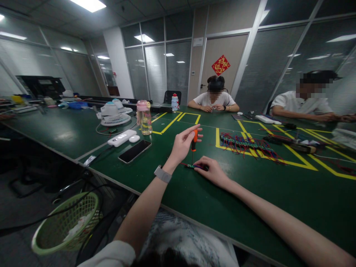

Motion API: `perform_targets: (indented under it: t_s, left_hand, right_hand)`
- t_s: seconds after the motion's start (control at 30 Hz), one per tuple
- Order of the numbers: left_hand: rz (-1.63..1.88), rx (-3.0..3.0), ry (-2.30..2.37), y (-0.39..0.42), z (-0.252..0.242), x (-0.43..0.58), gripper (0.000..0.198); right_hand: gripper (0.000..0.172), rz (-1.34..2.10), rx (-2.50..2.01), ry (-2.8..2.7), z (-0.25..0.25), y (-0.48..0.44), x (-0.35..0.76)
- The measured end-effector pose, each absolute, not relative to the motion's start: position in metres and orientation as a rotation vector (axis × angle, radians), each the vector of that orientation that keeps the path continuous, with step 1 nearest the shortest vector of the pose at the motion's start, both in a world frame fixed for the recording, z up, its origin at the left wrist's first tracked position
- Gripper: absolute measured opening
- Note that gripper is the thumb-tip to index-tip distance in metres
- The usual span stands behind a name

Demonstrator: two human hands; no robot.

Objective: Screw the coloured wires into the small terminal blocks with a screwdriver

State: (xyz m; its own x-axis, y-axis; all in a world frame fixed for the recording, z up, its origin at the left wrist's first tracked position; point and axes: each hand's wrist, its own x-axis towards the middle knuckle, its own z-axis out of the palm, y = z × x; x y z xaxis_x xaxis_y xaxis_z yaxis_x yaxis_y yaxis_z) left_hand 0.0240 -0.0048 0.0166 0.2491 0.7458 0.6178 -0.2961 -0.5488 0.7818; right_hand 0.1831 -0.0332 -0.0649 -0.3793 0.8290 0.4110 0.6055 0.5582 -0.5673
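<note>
My left hand point(182, 144) is closed around the orange and black handle of a screwdriver point(194, 142), which stands upright. Its thin shaft points down, and the tip meets a small green circuit board point(190, 166) on the table. Pressed low against the tabletop, my right hand point(211, 170) pinches the board's right end, where dark and blue wires run under the fingers. A short red wire leaves the board's left end. The fingertips of my right hand partly cover the board.
On the green table point(155, 170), a phone point(135, 151), a white power strip point(121, 138) and a water bottle point(144, 118) stand to the left. Several wired boards point(247, 144) lie at right inside yellow tape. Two people sit across. A green basket point(66, 222) is on the floor.
</note>
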Motion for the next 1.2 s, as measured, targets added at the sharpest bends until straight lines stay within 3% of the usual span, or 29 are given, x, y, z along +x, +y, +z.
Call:
perform_targets:
  t_s: [0.27, 0.47, 0.67, 1.2]
  left_hand:
    - [1.617, 1.823, 0.681, -0.0035, 0.0141, 0.0218, 0.024]
    - [1.478, 1.691, 0.472, -0.0024, 0.0133, 0.0239, 0.033]
    - [1.602, 1.857, 0.648, -0.0046, 0.0149, 0.0211, 0.024]
    - [1.504, 1.689, 0.483, -0.0035, 0.0148, 0.0229, 0.030]
  right_hand:
    - [0.014, 0.417, -1.142, -2.121, -0.0653, -0.0326, 0.1833]
    - [0.015, 0.423, -1.141, -2.121, -0.0640, -0.0334, 0.1833]
    - [0.015, 0.425, -1.141, -2.122, -0.0639, -0.0334, 0.1832]
    - [0.014, 0.433, -1.140, -2.118, -0.0639, -0.0336, 0.1831]
